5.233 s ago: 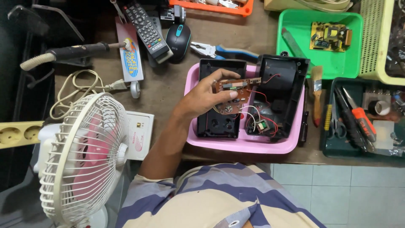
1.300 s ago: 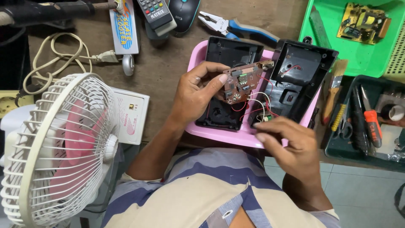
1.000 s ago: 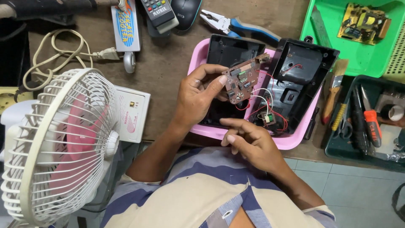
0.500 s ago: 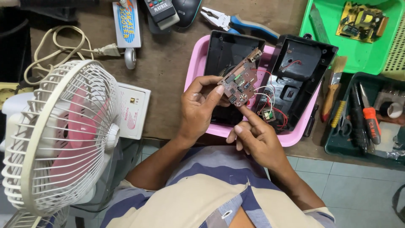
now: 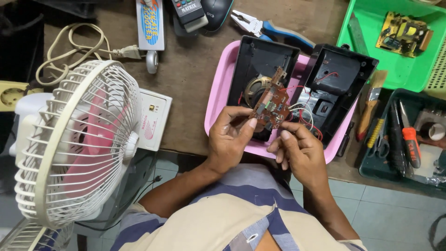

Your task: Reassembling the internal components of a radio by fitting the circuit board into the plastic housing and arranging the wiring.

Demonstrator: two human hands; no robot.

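Your left hand point(image 5: 227, 139) pinches the brown circuit board point(image 5: 271, 103), long axis toward upper right; your curled right hand point(image 5: 299, 151) touches its lower edge.

Glossy pink plastic tray point(image 5: 218, 100), matt black plastic casings point(image 5: 341, 88), seemingly wooden table point(image 5: 195, 69).

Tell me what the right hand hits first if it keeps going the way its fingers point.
The right hand points up and slightly left, fingertips just short of the brown circuit board held by the left hand. It would likely meet that board's lower edge first; depth is uncertain.
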